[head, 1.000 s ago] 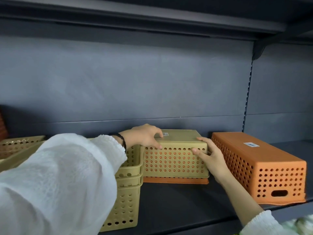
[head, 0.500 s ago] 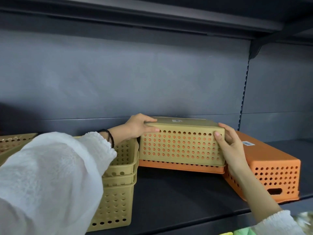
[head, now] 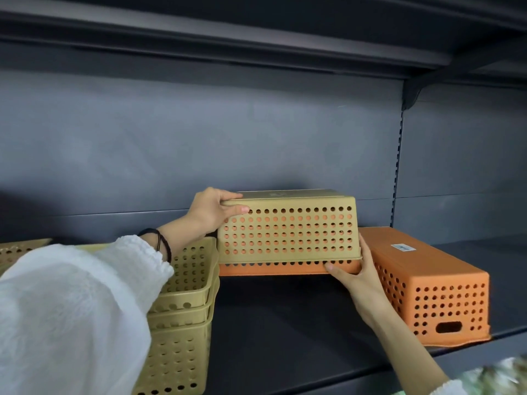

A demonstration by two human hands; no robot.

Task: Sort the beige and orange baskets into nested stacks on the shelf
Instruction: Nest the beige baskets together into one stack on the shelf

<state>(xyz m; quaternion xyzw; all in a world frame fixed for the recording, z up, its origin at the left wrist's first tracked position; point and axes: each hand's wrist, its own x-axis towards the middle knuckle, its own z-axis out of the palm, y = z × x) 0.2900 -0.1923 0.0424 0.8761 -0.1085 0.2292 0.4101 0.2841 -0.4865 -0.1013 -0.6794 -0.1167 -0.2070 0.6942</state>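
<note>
An upside-down beige basket [head: 288,229] sits over an orange basket [head: 273,269], whose rim shows below it; the pair is held above the dark shelf [head: 285,332]. My left hand [head: 212,213] grips the beige basket's upper left corner. My right hand [head: 355,273] holds the lower right corner, fingers under the orange rim. A nested stack of upright beige baskets [head: 182,315] stands to the left. Another upside-down orange basket [head: 427,283] lies on the shelf to the right.
A further beige basket [head: 20,249] shows at the far left edge, partly behind my white sleeve. The grey back panel and an upper shelf [head: 256,38] close in the space above. Bare shelf lies between the beige stack and the right orange basket.
The beige-over-orange pair has been raised off the shelf and turned broadside. My right hand slid from the basket's right side down to its lower right corner.
</note>
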